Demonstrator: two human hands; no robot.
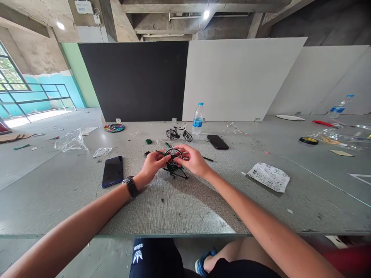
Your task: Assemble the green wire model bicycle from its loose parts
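Note:
Between both hands, a small black spoked wheel [176, 153] of a model bicycle stands upright above the table. My left hand [154, 165], with a dark wristwatch [131, 187] on its wrist, is closed with fingertips on the wheel's left side. From the other side, my right hand [193, 159] pinches the wheel near its middle. A thin green part [160, 153] shows by the left fingertips; whether it joins the wheel cannot be made out. Just below the wheel are dark model bicycle parts [180, 173], partly hidden by the wheel and fingers.
A black model bicycle [179, 133] stands behind my hands, near a water bottle [198, 119] and a dark phone [217, 142]. Another phone [112, 172] lies left. Around are a green block [148, 141], clear plastic wrapping [72, 139], and a scribbled paper [269, 177].

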